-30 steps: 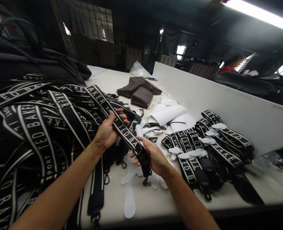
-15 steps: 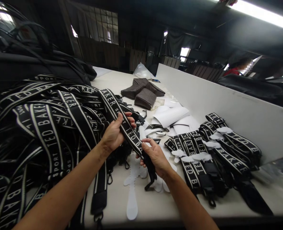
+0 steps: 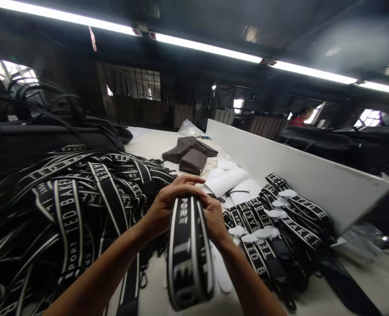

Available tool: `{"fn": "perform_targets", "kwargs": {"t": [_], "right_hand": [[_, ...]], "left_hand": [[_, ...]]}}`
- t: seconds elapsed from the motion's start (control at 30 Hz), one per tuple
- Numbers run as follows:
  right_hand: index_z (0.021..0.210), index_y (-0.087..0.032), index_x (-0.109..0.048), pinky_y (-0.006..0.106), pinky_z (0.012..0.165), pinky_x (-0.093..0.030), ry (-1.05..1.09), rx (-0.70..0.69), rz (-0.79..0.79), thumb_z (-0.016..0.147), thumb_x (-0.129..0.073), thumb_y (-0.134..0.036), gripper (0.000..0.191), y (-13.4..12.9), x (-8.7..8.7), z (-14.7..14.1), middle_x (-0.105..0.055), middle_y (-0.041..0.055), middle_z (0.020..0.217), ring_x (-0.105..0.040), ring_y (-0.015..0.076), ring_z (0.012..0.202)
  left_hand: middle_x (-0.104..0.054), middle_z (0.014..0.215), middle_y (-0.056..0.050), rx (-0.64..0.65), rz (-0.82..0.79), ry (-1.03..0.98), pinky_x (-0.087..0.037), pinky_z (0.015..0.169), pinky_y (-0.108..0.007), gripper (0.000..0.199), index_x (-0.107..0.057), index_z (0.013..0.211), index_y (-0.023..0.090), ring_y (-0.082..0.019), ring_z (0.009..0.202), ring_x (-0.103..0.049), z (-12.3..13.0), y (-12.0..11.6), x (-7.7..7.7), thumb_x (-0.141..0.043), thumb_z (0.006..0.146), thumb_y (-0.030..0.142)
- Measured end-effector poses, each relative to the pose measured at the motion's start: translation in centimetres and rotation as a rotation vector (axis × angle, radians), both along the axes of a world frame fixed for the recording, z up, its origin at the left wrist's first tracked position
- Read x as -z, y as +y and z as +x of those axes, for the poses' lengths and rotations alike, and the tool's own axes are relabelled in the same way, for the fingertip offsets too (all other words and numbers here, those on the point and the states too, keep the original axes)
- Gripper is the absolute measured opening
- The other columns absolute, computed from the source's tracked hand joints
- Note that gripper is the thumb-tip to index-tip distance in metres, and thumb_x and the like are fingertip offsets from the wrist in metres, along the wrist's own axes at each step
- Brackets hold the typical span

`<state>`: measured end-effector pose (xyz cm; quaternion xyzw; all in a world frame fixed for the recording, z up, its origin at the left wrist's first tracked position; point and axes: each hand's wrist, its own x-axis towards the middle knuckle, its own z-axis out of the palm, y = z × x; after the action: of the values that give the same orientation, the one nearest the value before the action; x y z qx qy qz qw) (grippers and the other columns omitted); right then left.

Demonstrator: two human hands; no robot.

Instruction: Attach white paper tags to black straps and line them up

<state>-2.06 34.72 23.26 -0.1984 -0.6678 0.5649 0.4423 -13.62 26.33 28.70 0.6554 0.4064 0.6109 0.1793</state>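
A black webbing strap with white edging and white lettering hangs in a loop from both my hands, above the table. My left hand is closed on its upper end from the left, fingers lying across the top. My right hand grips the same end from the right, its fingers mostly hidden behind the strap. To the left lies a big tangled pile of matching straps. On the right, bundled straps lie folded with white paper bands around them.
Brown pouches and white paper sheets lie farther back on the table. A low white partition runs along the right. Black bags stand at the back left. A person in red is in the background beyond the partition.
The strap, stretched slantwise between my hands before, now hangs folded in a loop. My hands have come together at its top. The camera view has tilted up and levelled.
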Motion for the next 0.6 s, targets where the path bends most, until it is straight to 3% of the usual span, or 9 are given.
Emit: {"fn": "perform_targets", "kwargs": {"t": [0.1,0.17,0.27,0.33,0.43,0.6], "right_hand": [[0.075,-0.014,-0.064,0.024,0.061,-0.042,0.123,0.144,0.045,0.084,-0.064,-0.042,0.029,1.8,-1.8,-0.1,-0.059,0.0012,0.07,-0.05,0.0148,0.068],[0.086,-0.015,-0.066,0.026,0.067,-0.046,0.233,0.143,0.015,0.083,-0.064,-0.04,0.025,2.6,-2.8,-0.2,-0.062,0.0024,0.078,-0.054,0.0163,0.074],[0.086,-0.017,-0.06,0.024,0.061,-0.044,0.309,0.203,0.038,0.08,-0.063,-0.029,0.014,3.3,-3.3,-0.3,-0.058,-0.0007,0.074,-0.05,0.0136,0.066],[0.082,-0.018,-0.055,0.023,0.057,-0.041,0.29,0.3,0.086,0.077,-0.063,-0.024,0.011,3.5,-3.0,-0.5,-0.054,-0.0031,0.07,-0.046,0.0121,0.062],[0.082,-0.02,-0.052,0.023,0.057,-0.04,0.221,0.434,0.131,0.079,-0.062,-0.026,0.012,3.3,-1.6,-0.8,-0.052,-0.0044,0.068,-0.045,0.0122,0.061],[0.078,-0.02,-0.051,0.024,0.059,-0.039,0.101,0.532,0.282,0.084,-0.058,-0.027,0.012,2.6,0.5,-1.1,-0.052,-0.0045,0.066,-0.046,0.0124,0.06]], "left_hand": [[-0.046,0.145,-0.005,-0.078,0.039,0.141,-0.029,0.117,-0.044,0.016,-0.079,0.095,0.029,-0.031,0.134,-0.041,0.3,0.4,1.3,-0.073,0.082,0.024],[-0.039,0.15,-0.003,-0.133,0.037,0.045,-0.028,0.118,-0.043,0.029,-0.072,0.114,0.033,-0.028,0.138,-0.036,0.4,0.6,2.3,-0.068,0.086,0.025],[-0.05,0.142,-0.008,-0.08,-0.09,-0.202,-0.038,0.112,-0.042,0.036,-0.06,0.131,0.03,-0.027,0.131,-0.047,0.4,0.4,3.5,-0.054,0.096,0.035],[-0.055,0.137,-0.011,0.012,-0.209,-0.269,-0.039,0.111,-0.042,0.039,-0.061,0.129,0.024,-0.028,0.127,-0.051,0.1,0.1,4.2,-0.044,0.099,0.043],[-0.051,0.143,-0.011,0.101,-0.248,-0.27,-0.03,0.117,-0.043,0.049,-0.063,0.127,0.021,-0.031,0.137,-0.041,-0.1,-0.1,5.1,-0.043,0.096,0.055],[-0.038,0.153,-0.008,0.029,-0.243,-0.207,-0.021,0.12,-0.043,0.039,-0.068,0.117,0.023,-0.032,0.142,-0.031,0.2,-0.2,5.9,-0.063,0.088,0.049]]}}
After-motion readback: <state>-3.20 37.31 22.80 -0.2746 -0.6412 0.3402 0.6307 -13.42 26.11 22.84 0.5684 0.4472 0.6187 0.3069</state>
